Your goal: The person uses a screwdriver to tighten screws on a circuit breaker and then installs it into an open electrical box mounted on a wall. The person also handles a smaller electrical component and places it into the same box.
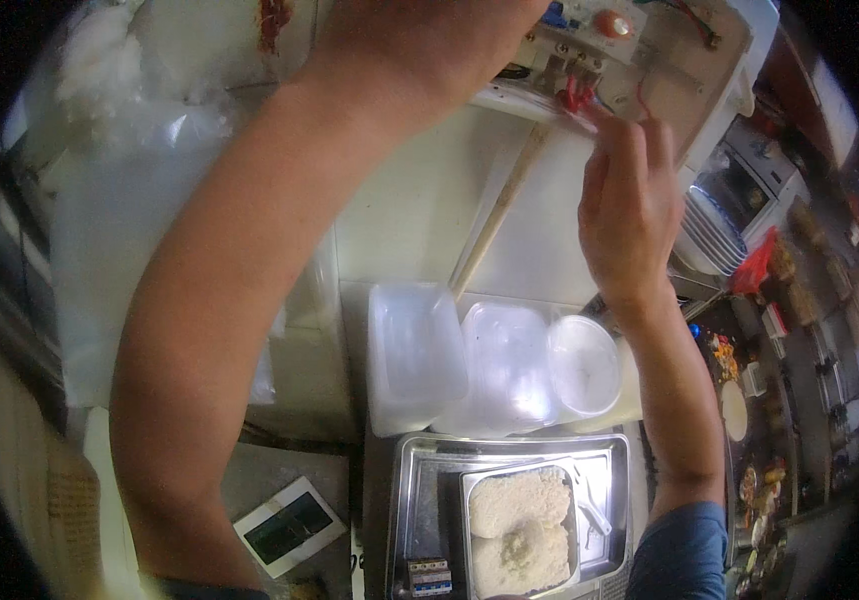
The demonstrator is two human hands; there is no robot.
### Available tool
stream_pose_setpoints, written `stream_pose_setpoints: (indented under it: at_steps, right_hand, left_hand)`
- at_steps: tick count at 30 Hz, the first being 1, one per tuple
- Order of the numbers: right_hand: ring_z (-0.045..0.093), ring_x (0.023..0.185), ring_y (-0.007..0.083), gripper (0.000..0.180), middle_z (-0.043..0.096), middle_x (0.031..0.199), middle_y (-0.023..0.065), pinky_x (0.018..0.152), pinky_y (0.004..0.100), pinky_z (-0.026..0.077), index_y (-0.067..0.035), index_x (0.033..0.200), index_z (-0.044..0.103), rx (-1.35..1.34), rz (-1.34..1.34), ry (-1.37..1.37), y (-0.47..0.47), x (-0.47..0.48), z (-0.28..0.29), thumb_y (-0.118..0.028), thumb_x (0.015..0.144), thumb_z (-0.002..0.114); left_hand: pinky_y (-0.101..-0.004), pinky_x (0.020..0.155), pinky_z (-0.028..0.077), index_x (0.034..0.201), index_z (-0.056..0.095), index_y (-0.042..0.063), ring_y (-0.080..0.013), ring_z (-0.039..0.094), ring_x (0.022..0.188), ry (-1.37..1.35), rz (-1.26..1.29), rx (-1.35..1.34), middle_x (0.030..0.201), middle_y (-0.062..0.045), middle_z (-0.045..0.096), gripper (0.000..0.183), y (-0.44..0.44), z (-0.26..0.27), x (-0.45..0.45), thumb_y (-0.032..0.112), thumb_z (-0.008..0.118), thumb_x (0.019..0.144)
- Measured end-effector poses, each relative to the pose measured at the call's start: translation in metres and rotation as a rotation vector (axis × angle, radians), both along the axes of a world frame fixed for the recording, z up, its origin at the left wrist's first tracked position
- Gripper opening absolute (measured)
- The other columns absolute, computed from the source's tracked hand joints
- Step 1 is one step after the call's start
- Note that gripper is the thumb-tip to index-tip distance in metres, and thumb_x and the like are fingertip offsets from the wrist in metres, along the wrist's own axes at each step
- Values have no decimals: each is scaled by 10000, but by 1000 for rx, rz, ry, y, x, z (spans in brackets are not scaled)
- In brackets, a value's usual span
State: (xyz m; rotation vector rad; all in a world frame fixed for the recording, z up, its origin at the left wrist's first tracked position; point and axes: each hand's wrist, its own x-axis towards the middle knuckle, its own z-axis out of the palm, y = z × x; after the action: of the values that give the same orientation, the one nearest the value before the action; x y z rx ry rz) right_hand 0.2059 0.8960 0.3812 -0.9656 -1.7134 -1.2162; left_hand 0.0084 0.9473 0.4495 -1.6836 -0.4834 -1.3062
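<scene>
An electrical distribution box [699, 97] with its inside exposed is fixed to the tiled wall at the upper right. Inside it are red wires [578, 96], terminals and a round orange indicator [614, 24]. My right hand [628, 202] is raised to the lower edge of this box, fingers curled at the red wires. Motion blur hides whether a wire is pinched. My left hand [437, 45] reaches across the top of the view to the box's left side. Its fingers lie beyond the upper edge, so their grip is hidden.
Below stand clear plastic containers [418, 337] and a steel tray [512, 446]. The tray holds a miniature circuit breaker [429, 577] and a pan of pale crumbly food [523, 517]. A white-framed cover [290, 525] lies left. Stacked bowls [711, 232] stand right; a plastic bag [121, 247] hangs left.
</scene>
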Motion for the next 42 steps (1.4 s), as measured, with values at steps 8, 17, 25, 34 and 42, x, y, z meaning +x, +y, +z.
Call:
stream_pose_setpoints:
  at_steps: [8, 17, 25, 34, 42]
  right_hand:
    - [607, 811, 420, 156, 568, 959, 183, 667, 485, 497, -32, 1016, 571, -157, 24, 103, -10, -18, 13, -3, 864, 585]
    - [663, 859, 249, 174, 677, 963, 145, 747, 351, 515, -44, 1103, 640, -484, 52, 191, -27, -3, 54, -132, 956, 607]
    - [590, 908, 439, 100, 616, 950, 224, 771, 471, 475, 13, 963, 617, -369, 256, 199, -13, -4, 39, -64, 900, 619]
    - [622, 747, 331, 130, 615, 883, 150, 666, 366, 496, -19, 990, 645, -155, 166, 111, -69, -12, 33, -22, 861, 668]
    - [633, 779, 296, 203, 641, 911, 149, 699, 330, 502, -26, 1041, 666, -183, 379, 88, -54, -38, 3, -28, 844, 712]
  left_hand:
    - [-352, 898, 596, 1080, 710, 30, -251, 644, 967, -12, -3, -3, 1007, -140, 680, 207, 1, 0, 3, 20, 650, 883]
    - [-323, 850, 599, 1054, 714, 14, -233, 624, 977, 4, 52, 125, 997, -113, 682, 223, -1, -3, 3, 7, 664, 837]
    - [-322, 851, 585, 1027, 717, -10, -222, 606, 936, 40, 21, 134, 978, -95, 685, 225, 2, -6, 1, 10, 678, 806]
    - [-396, 1004, 526, 1177, 649, -22, -303, 575, 1148, 217, 69, -59, 1226, -146, 647, 297, -4, 13, -9, 72, 644, 895]
    - [-416, 960, 510, 1123, 655, 9, -342, 579, 1100, 459, -42, -219, 1138, -163, 631, 278, -17, 29, -46, 60, 643, 851]
